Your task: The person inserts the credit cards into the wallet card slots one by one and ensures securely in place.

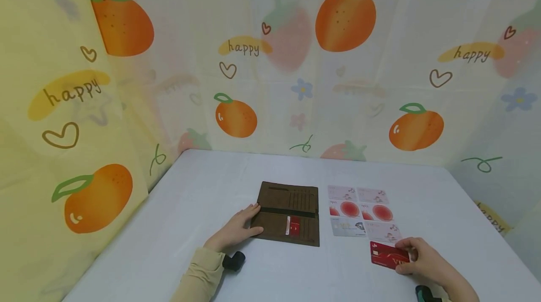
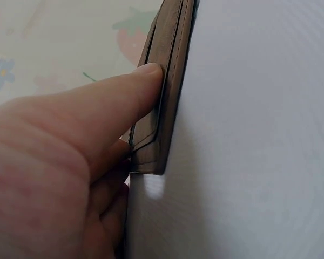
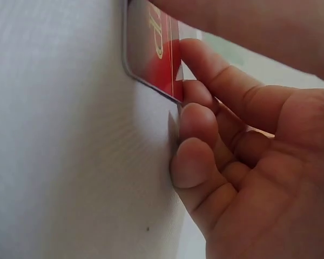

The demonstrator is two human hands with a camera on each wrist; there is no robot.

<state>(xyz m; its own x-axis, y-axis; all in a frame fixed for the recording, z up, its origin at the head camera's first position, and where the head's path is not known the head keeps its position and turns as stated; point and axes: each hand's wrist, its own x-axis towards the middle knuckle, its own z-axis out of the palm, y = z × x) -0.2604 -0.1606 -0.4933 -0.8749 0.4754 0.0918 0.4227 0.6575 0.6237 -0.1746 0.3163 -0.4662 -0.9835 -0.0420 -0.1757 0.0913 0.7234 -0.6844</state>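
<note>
Left hand [image 1: 236, 228] not gripping, rests on left side of open brown wallet [image 1: 289, 204], mid-desk [image 1: 203, 175]; likely soft, floppy, steady it by an edge. Six laid-out cards [image 1: 374, 212] toward desk's right edge. Nearer the viewer, red card [image 1: 383, 255], probably light, stiff, slick, pinch by short end; right hand [image 1: 427, 260] pinches its right end.

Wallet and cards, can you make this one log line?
left grip: touching open wallet | right grip: holding red card | six cards: right of wallet
</note>
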